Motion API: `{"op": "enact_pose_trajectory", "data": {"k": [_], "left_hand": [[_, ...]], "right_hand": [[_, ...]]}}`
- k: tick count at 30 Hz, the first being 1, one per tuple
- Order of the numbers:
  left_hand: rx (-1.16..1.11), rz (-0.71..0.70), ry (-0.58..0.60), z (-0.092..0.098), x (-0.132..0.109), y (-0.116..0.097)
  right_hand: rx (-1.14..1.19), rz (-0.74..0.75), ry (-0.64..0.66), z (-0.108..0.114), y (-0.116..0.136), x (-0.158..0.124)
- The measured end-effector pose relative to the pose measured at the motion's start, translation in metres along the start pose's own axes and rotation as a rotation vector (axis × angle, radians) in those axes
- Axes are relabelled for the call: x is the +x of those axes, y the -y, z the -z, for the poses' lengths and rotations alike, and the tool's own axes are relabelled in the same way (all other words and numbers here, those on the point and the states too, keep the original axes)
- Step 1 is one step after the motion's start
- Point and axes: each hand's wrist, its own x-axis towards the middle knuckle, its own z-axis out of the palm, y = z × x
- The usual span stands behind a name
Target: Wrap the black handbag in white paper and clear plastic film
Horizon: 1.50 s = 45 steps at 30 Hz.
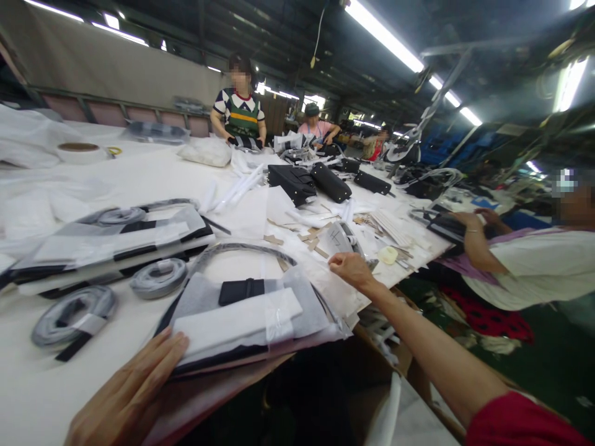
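A handbag wrapped in white sheeting (242,316) lies at the table's near edge, its plastic-wrapped handle arching behind it and a small black piece on top. My left hand (134,384) rests on the bag's left corner, fingers stretched out. Beyond the bag's right side, my right hand (351,269) is held with curled fingers close to a tape dispenser (346,238); whatever it may pinch is too small to make out. Left of the bag lie two coiled wrapped straps (159,277) and another wrapped bag (125,244).
Several black bags (292,183) stand mid-table, with cardboard scraps (316,238) nearer. A tape roll (81,153) sits at the far left. One person (239,114) works across the table, another (534,260) at the right. A box is below the edge.
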Motion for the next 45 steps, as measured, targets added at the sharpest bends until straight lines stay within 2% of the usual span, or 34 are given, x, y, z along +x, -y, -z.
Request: {"op": "enact_pose_trajectory", "data": {"k": [3, 6, 10, 13, 15, 18, 20, 22, 26, 31, 34, 38, 40, 42, 45], "left_hand": [[0.011, -0.060, 0.008, 0.002, 0.002, 0.002], [0.053, -0.099, -0.020, 0.005, 0.007, 0.001], [0.056, -0.125, -0.057, 0.013, 0.017, -0.010], [0.054, -0.116, -0.095, 0.016, 0.024, -0.017], [0.062, -0.105, -0.103, 0.016, 0.025, -0.020], [0.078, -0.100, -0.095, 0.016, 0.025, -0.021], [0.086, -0.102, -0.101, 0.016, 0.024, -0.022], [0.089, -0.106, -0.111, 0.016, 0.024, -0.022], [0.089, -0.102, -0.097, 0.015, 0.023, -0.023], [0.091, -0.088, -0.096, 0.014, 0.022, -0.020], [0.091, -0.092, -0.083, 0.013, 0.022, -0.019], [0.086, -0.093, -0.064, 0.014, 0.023, -0.019], [0.087, -0.092, -0.066, 0.015, 0.023, -0.019], [0.087, -0.099, -0.075, 0.016, 0.024, -0.019], [0.086, -0.115, -0.080, 0.016, 0.024, -0.019]], "right_hand": [[0.096, -0.055, -0.039, 0.006, -0.001, -0.001], [0.205, -0.036, -0.027, 0.017, 0.012, -0.010], [0.647, 0.069, 0.029, 0.037, 0.060, -0.031], [0.777, 0.154, 0.142, 0.047, 0.110, -0.048], [0.769, 0.242, 0.226, 0.043, 0.145, -0.062], [0.705, 0.438, 0.312, 0.022, 0.188, -0.086], [0.608, 0.575, 0.348, 0.004, 0.205, -0.103], [0.493, 0.676, 0.372, -0.011, 0.212, -0.117], [0.377, 0.779, 0.336, -0.024, 0.210, -0.137], [0.474, 0.807, 0.289, -0.023, 0.204, -0.143], [0.523, 0.676, 0.183, -0.015, 0.188, -0.134], [0.454, 0.430, 0.009, 0.009, 0.146, -0.107], [0.384, 0.315, 0.077, 0.020, 0.126, -0.093], [0.313, 0.256, 0.255, 0.027, 0.112, -0.083], [0.226, 0.302, 0.490, 0.025, 0.108, -0.073]]}}
